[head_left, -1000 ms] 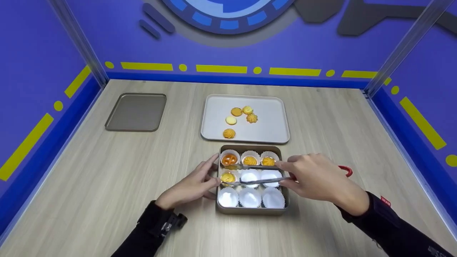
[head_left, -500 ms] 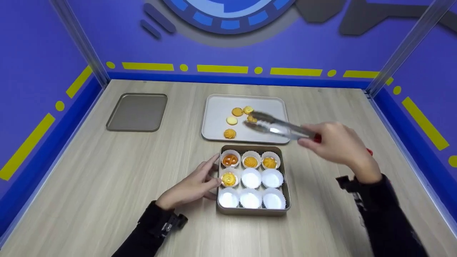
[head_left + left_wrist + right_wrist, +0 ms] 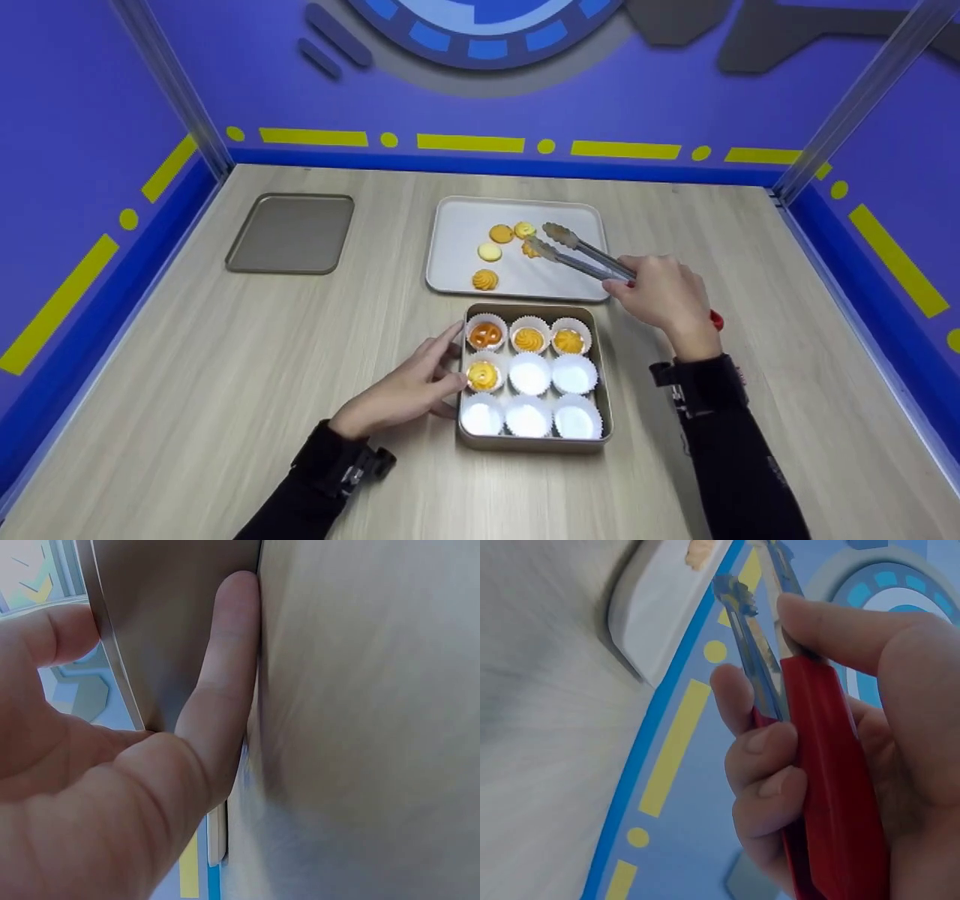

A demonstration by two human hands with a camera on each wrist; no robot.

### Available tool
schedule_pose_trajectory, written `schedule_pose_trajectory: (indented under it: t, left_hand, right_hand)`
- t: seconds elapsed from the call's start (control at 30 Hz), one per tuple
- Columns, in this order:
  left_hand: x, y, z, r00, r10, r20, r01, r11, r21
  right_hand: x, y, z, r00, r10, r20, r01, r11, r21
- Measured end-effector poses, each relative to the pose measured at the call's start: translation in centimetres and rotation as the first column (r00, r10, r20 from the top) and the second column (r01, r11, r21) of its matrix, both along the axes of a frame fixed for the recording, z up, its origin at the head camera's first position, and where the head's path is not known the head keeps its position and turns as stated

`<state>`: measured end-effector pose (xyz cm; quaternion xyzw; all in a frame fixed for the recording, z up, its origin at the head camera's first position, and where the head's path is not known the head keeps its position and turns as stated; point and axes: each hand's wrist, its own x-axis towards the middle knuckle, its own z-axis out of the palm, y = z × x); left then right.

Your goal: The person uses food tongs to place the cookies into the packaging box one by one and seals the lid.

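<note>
In the head view my left hand (image 3: 409, 386) rests against the left side of a metal tin (image 3: 534, 444), its thumb at the rim. The left wrist view shows a straight finger (image 3: 229, 652) along the tin's outer wall. White paper cups (image 3: 529, 375) line the tin; the back row and the middle row's left cup hold cookies. My right hand (image 3: 667, 296) grips a pair of tongs (image 3: 592, 266) by their red handles (image 3: 829, 772). The tongs' tips stand apart above a pale tray (image 3: 450, 262), overlapping a star-shaped cookie (image 3: 530, 249) in the head view.
More cookies lie on the pale tray: a swirled one (image 3: 485, 280) near its front edge, a pale round one (image 3: 490, 252), a brown round one (image 3: 501, 234) and a ring-topped one (image 3: 524, 229). A brown square tray (image 3: 291, 234) lies back left. Blue walls (image 3: 480, 112) enclose the table.
My right hand has moved the tongs from over the tin to the tray behind it, and their tips now stand open near the star-shaped cookie. My left hand stays at the tin.
</note>
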<state>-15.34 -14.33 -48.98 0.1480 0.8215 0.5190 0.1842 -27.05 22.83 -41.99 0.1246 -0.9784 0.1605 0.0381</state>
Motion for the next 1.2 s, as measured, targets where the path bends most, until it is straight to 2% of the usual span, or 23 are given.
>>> schedule_pose_trajectory:
  t: [0.2, 0.57, 0.8, 0.97, 1.2]
  left_hand:
    - [-0.1, -0.1, 0.1, 1.000, -0.001, 0.015, 0.001, 1.000, 0.011]
    - [0.0, 0.0, 0.2, 1.000, -0.001, 0.014, 0.001, 1.000, 0.008]
    - [0.0, -0.1, 0.0, 0.999, -0.005, 0.050, 0.001, 0.997, 0.071]
    - [0.1, -0.1, 0.1, 1.000, 0.001, 0.019, -0.001, 1.000, 0.012]
    - [0.0, 0.0, 0.0, 1.000, 0.000, 0.028, 0.000, 1.000, 0.028]
  right_hand:
    - [0.0, -0.7, -1.1, 0.999, -0.024, 0.027, 0.024, 1.000, -0.010]
    - [0.1, -1.0, -1.5, 0.999, -0.032, 0.011, 0.032, 0.999, 0.009]
    - [-0.1, -1.3, -2.1, 0.999, -0.033, -0.032, 0.034, 0.999, 0.013]
    - [-0.2, -1.2, -2.1, 0.999, -0.039, -0.035, 0.040, 0.999, 0.022]
    - [-0.1, -1.3, -2.3, 0.998, -0.038, -0.058, 0.040, 0.999, 0.030]
